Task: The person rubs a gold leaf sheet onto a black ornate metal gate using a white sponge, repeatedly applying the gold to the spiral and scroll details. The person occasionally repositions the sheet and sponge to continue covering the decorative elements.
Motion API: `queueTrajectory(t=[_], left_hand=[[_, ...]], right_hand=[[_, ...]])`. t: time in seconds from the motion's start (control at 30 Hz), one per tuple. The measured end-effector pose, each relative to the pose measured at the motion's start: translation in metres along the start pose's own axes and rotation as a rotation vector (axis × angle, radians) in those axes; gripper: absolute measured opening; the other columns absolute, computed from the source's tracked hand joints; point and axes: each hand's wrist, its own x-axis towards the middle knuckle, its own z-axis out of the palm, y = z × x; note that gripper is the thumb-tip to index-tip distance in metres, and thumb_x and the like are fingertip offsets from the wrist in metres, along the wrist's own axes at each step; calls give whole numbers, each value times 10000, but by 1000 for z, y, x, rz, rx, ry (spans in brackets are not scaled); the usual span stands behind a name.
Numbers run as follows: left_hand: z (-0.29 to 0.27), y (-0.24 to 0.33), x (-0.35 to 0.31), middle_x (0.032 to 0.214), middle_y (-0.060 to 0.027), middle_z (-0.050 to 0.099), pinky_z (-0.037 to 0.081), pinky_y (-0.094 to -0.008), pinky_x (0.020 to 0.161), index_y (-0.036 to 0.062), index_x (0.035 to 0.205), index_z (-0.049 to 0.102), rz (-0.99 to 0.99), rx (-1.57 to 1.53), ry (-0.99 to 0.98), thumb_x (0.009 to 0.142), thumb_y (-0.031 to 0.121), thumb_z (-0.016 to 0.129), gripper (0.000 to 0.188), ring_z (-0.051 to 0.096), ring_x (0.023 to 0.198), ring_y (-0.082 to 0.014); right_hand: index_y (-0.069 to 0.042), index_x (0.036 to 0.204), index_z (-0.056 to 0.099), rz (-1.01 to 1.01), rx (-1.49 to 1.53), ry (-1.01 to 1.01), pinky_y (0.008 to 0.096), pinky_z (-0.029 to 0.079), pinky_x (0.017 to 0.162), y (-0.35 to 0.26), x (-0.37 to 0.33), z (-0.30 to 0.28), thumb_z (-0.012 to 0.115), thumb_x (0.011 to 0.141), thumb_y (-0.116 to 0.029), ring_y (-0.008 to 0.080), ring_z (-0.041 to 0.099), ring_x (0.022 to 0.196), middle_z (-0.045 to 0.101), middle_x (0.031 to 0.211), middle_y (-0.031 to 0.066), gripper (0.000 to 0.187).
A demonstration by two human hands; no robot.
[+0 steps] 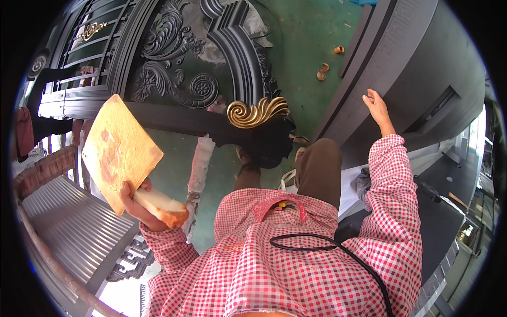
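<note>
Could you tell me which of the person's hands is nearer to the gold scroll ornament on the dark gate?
Neither clearly. The left hand, gripping a board, sits down-left of the gold scroll ornament; the right hand rests on a grey panel to its right.

We wear a long-sleeved shirt (296, 264) in red-and-white check, filling the lower middle of the frame, its collar lined in plain red. A black cable (338, 248) loops across the chest toward the lower right. Brown trousers (319, 169) show at the centre, above the shirt.
</note>
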Motion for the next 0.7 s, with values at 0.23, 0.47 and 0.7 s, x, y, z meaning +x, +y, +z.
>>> queueTrajectory(t=[0.23, 0.47, 0.7], left_hand=[[-2, 1, 5, 816, -77, 529, 384, -256, 568, 36, 983, 485, 37, -5, 49, 870, 226, 493, 221, 455, 634, -154], [-15, 8, 4, 828, -75, 545, 367, -249, 555, 35, 1027, 495, 39, -87, 6, 874, 220, 477, 241, 456, 628, -153], [-14, -5, -1, 830, -59, 564, 377, -243, 546, 39, 1020, 521, 62, -148, 158, 867, 217, 502, 235, 460, 621, -147]], right_hand=[[27, 1259, 462, 11, 5, -21, 347, 416, 944, 10, 9, 4, 585, 850, -352, 268, 551, 1101, 525, 1259, 182, 571], [31, 1258, 460, 17, 19, -19, 369, 408, 958, 13, 8, 11, 585, 852, -355, 303, 529, 1135, 505, 1269, 205, 574], [25, 1185, 524, -8, -51, 74, 379, 423, 928, 33, 2, 21, 602, 835, -361, 313, 556, 1079, 580, 1131, 218, 528]])
